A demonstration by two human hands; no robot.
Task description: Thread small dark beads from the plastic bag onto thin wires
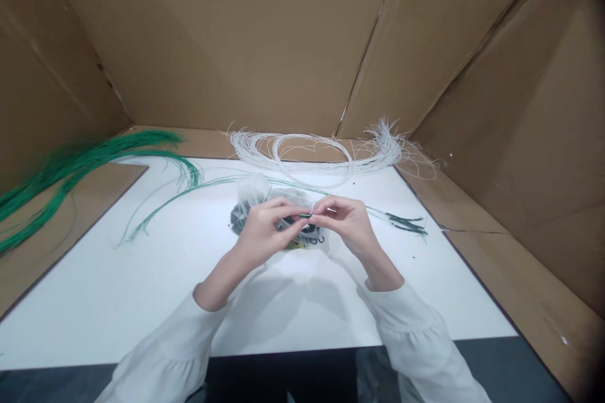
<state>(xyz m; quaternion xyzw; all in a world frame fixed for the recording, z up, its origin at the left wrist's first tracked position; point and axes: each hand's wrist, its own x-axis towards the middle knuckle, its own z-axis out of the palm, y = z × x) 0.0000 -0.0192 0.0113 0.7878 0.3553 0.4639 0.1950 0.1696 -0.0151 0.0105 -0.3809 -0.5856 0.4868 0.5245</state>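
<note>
My left hand (265, 230) and my right hand (347, 220) meet over the middle of a white table (142, 289). Both are closed in a pinch on the ends of a short dark green piece (305, 216) held between their fingertips. Just behind and under the hands lies a clear plastic bag (253, 192) with small dark parts inside. A thin green wire (189, 192) runs across the table behind the hands, ending in dark tips (406, 223) at the right.
A bundle of green wires (70, 167) lies at the left on cardboard. A coil of white wires (321, 154) sits at the table's far edge. Cardboard walls (283, 44) enclose the back and both sides.
</note>
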